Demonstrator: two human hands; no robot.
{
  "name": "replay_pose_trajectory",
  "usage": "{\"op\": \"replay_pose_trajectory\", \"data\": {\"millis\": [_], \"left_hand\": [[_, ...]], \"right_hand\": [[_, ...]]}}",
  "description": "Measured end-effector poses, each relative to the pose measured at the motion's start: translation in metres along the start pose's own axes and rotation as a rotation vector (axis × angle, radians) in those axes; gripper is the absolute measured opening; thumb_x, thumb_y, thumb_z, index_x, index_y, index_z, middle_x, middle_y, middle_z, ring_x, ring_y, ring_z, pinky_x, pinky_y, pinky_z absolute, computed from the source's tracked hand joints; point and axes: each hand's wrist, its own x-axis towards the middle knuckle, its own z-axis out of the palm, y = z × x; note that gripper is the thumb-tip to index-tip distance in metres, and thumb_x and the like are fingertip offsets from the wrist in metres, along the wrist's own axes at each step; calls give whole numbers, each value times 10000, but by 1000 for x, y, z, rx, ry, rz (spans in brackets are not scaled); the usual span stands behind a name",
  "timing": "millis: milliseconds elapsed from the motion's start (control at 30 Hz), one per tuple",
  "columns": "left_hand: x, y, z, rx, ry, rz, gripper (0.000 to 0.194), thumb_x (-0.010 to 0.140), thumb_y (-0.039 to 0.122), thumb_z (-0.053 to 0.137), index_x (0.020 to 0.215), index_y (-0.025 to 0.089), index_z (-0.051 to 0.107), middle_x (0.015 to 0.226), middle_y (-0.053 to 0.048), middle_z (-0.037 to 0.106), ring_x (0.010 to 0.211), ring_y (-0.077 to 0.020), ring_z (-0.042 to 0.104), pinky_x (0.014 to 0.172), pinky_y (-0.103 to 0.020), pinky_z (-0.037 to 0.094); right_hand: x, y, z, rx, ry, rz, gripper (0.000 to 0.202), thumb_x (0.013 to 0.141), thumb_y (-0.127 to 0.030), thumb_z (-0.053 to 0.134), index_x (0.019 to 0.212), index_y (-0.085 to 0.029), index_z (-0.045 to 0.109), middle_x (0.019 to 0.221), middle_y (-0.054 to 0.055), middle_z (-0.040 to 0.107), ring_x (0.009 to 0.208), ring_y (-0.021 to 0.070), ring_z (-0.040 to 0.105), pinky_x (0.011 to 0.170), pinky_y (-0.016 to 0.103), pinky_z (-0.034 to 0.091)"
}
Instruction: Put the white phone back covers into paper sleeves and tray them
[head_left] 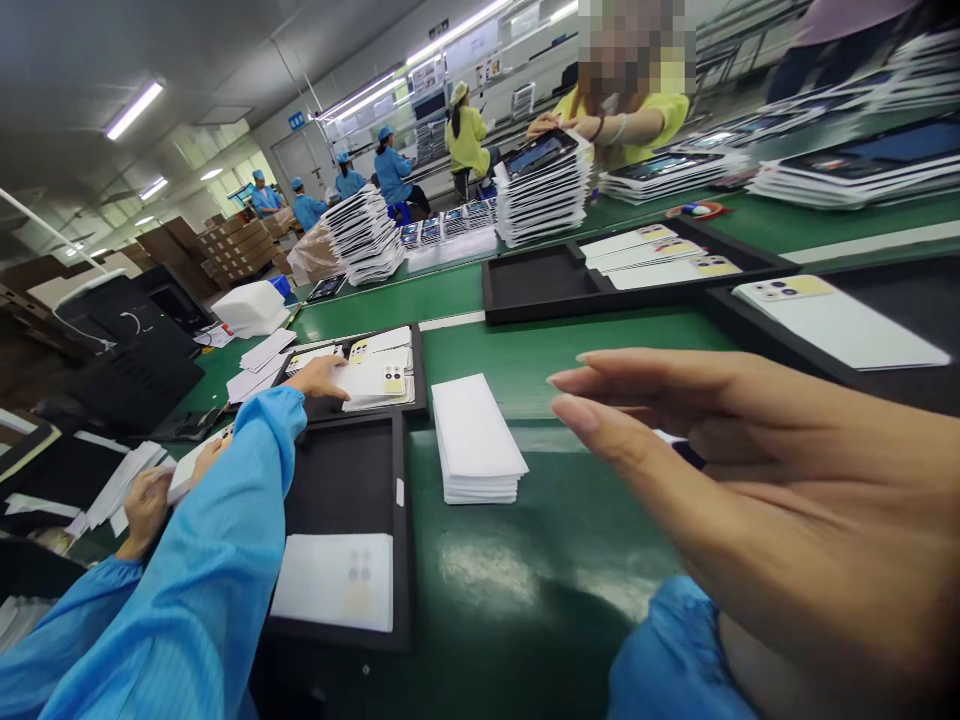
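Observation:
My left hand [319, 378] reaches over a black tray [420, 370], its thumb and fingers closed at the edge of a white phone back panel [367, 380] with a yellowish camera patch. Similar panels lie beneath and beside it in that tray. Large in the foreground, my right hand [757, 480] holds nothing; a gap shows between its thumb and fingers. Between the hands a stack of white sheets [480, 430] rests on the green table [540, 570]. A nearer black tray [403, 560] contains a white-covered piece [334, 580], faint camera circles showing through.
At left, a co-worker's hands [146, 505] hold a white piece. Black trays with white panels [832, 320] stand at right. Beyond are tall stacks of phone-printed pieces [544, 195] and a person in yellow [652, 125]. A dark monitor [127, 340] stands at left.

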Motion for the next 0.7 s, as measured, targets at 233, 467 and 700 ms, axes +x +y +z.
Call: {"op": "replay_pose_trajectory", "data": {"millis": [233, 467, 700], "left_hand": [[-38, 33, -48, 203, -12, 284, 807, 568, 461, 777, 1274, 139, 557, 1281, -124, 595, 1156, -302, 561, 1000, -386, 441], [-89, 85, -67, 217, -31, 483, 767, 604, 540, 759, 1245, 160, 575, 1176, -102, 624, 1041, -268, 599, 899, -351, 491], [-110, 85, -67, 56, 221, 482, 882, 623, 539, 791, 1359, 178, 465, 1402, -135, 489, 1185, -257, 555, 1018, -375, 470]], "right_hand": [[14, 30, 65, -133, -305, -29, 351, 715, -237, 780, 1039, -147, 679, 1052, 126, 712, 988, 306, 670, 830, 429, 553], [-4, 29, 116, -276, -725, -129, 713, 678, -165, 772, 1325, -98, 480, 1450, 237, 433, 1352, 364, 405, 1045, 529, 416], [13, 55, 92, -113, -682, -42, 550, 645, -243, 792, 1157, -134, 625, 1077, 103, 698, 953, 272, 642, 821, 348, 498]]}}
